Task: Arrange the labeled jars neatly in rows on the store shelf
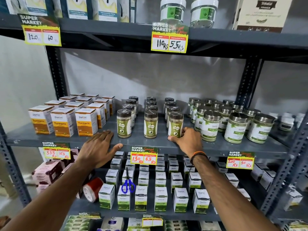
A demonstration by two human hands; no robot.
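Observation:
Brown-capped jars with green labels stand in three rows running front to back on the middle shelf point(150, 142). The front jar of the left row point(123, 123) and the front jar of the middle row point(150, 124) stand upright and untouched. My right hand point(186, 139) wraps around the base of the front jar of the right row point(175, 124), thumb in front, fingers on its right side. My left hand point(98, 147) lies flat on the shelf's front edge, fingers spread, just left of the left row, holding nothing.
White and orange turmeric boxes point(63, 121) fill the shelf's left part. Steel-lidded moringa jars point(235, 127) crowd close to my right hand. Price tags point(143, 155) hang from the shelf edge. Below are small white boxes and blue-handled scissors point(128, 186).

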